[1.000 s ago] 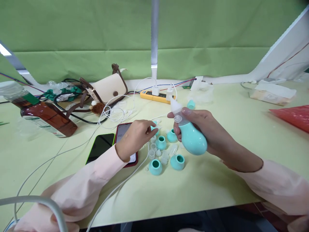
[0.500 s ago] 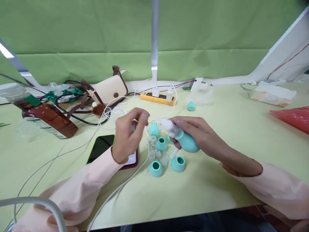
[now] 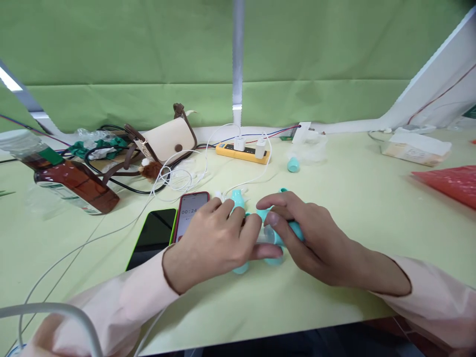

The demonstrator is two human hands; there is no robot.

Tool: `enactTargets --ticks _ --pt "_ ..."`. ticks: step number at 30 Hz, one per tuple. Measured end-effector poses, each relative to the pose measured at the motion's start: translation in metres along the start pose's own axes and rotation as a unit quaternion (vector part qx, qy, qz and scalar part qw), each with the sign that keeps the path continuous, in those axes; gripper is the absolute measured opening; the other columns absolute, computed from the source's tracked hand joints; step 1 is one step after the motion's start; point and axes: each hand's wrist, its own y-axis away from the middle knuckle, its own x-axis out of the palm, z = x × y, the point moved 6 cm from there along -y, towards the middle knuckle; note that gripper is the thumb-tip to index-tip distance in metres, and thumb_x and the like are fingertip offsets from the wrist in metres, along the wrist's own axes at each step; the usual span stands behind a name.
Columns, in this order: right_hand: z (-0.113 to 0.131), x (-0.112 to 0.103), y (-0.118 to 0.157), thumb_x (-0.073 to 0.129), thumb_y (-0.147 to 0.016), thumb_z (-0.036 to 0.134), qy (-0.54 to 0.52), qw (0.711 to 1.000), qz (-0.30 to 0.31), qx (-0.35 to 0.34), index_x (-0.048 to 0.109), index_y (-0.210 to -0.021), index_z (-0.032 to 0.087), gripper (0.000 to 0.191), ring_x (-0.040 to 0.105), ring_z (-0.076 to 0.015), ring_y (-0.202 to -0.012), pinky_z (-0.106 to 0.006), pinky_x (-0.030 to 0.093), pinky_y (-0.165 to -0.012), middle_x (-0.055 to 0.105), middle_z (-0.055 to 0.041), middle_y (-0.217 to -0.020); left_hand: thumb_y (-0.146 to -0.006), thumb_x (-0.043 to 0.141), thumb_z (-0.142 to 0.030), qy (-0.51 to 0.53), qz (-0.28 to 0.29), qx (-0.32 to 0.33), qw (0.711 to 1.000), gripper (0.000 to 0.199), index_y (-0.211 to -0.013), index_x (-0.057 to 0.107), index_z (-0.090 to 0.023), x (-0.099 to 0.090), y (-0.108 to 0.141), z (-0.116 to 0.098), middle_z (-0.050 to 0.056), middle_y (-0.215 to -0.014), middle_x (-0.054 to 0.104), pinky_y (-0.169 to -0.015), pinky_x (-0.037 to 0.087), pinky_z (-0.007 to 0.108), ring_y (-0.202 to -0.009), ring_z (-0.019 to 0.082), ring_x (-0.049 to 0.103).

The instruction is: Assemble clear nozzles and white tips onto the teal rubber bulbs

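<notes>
Cupped a glossy, rounded teal bulb (image 3: 296, 230) in the right hand (image 3: 316, 238) and gripped its translucent, tubular nozzle (image 3: 267, 235) in the left hand (image 3: 219, 238), both close together, just above the smooth yellow-green tabletop (image 3: 223, 312) and curved, partly hidden turquoise pieces (image 3: 237, 198).

Forearms (image 3: 130, 292) angled inward, left grip (image 3: 213, 240) palm down, fingers (image 3: 251, 232) curled, right grip (image 3: 316, 240) close beside it, thumb (image 3: 285, 229) bent

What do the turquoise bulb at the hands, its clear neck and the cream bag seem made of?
Turquoise bulb: perhaps rubber or soft plastic, smooth and evenly coloured; mostly hidden.
Clear neck: likely plastic, judging by its translucent look.
Cream bag: leather or imitation, low sheen, with a smooth flap and brown edging.
</notes>
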Motion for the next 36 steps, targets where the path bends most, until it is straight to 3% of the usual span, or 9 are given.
enactTargets --ticks 4,7,13,19,21,23,29,36 --pt "0.004 -0.005 0.002 0.033 -0.087 0.014 -0.037 0.998 -0.009 -0.044 0.038 -0.106 0.019 0.021 0.044 -0.007 -0.047 -0.022 0.033 -0.045 0.054 -0.002 -0.08 -0.088 0.024 -0.043 0.114 0.03 0.003 0.993 0.049 -0.055 0.049 -0.015 0.0 0.0 0.004 0.002 -0.042 0.052 -0.04 0.034 0.025 -0.04 0.014 0.047" --pt "0.005 -0.008 0.0 0.033 -0.086 0.012 -0.088 0.995 0.001 -0.055 0.039 -0.105 0.02 0.022 0.05 -0.0078 -0.054 -0.021 0.036 -0.048 0.055 -0.0006 -0.077 -0.089 0.019 -0.041 0.205 0.045 -0.004 0.978 0.05 -0.057 0.047 -0.015 -0.004 0.0 0.007 0.002 -0.044 0.051 -0.041 0.032 0.024 -0.041 0.013 0.044" --pt "-0.002 -0.015 -0.002 0.033 -0.087 0.012 -0.14 0.989 -0.048 -0.017 0.044 -0.098 0.021 0.018 0.05 -0.0065 -0.053 -0.019 0.036 -0.047 0.054 0.0012 -0.071 -0.089 0.016 -0.041 0.417 0.137 -0.067 0.896 0.043 -0.064 0.043 -0.018 -0.002 0.0 0.015 -0.002 -0.051 0.046 -0.045 0.031 0.021 -0.046 0.01 0.041" --pt "-0.014 -0.02 -0.006 0.034 -0.087 0.016 -0.089 0.991 -0.085 0.048 0.047 -0.094 0.021 0.016 0.045 -0.0062 -0.047 -0.018 0.033 -0.042 0.055 0.0019 -0.063 -0.09 0.021 -0.031 0.379 0.21 -0.253 0.865 0.027 -0.073 0.038 -0.02 0.032 0.011 0.04 -0.005 -0.055 0.039 -0.05 0.032 0.023 -0.049 0.011 0.041" --pt "-0.019 -0.022 -0.008 0.034 -0.087 0.018 -0.087 0.989 -0.1 0.068 0.048 -0.092 0.021 0.015 0.044 -0.0064 -0.046 -0.018 0.033 -0.041 0.054 0.002 -0.062 -0.09 0.023 -0.03 0.371 0.224 -0.283 0.855 0.02 -0.083 0.04 -0.02 0.045 0.016 0.047 -0.006 -0.054 0.039 -0.051 0.033 0.023 -0.051 0.012 0.043" --pt "-0.022 -0.025 -0.008 0.034 -0.087 0.019 -0.086 0.987 -0.114 0.079 0.048 -0.092 0.022 0.015 0.042 -0.0066 -0.044 -0.018 0.032 -0.04 0.053 0.0022 -0.06 -0.089 0.027 -0.026 0.361 0.23 -0.289 0.856 0.014 -0.092 0.04 -0.02 0.055 0.021 0.051 -0.006 -0.054 0.04 -0.051 0.034 0.024 -0.052 0.013 0.044" --pt "-0.024 -0.026 -0.007 0.034 -0.087 0.021 -0.09 0.984 -0.114 0.105 0.048 -0.091 0.023 0.015 0.041 -0.0083 -0.044 -0.02 0.032 -0.041 0.051 0.0018 -0.058 -0.084 0.028 -0.011 0.352 0.193 -0.252 0.881 0.022 -0.09 0.049 -0.016 0.068 0.024 0.049 0.003 -0.081 0.055 -0.064 0.039 0.026 -0.073 0.015 0.051" --pt "-0.028 -0.015 -0.012 0.033 -0.086 0.016 -0.074 0.991 -0.079 0.085 0.046 -0.092 0.02 0.015 0.035 -0.0064 -0.041 -0.019 0.028 -0.041 0.051 0.0031 -0.058 -0.088 0.029 -0.023 0.379 0.208 -0.285 0.855 0.023 -0.092 0.05 -0.016 0.068 0.022 0.048 -0.002 -0.062 0.049 -0.053 0.038 0.025 -0.057 0.013 0.047"
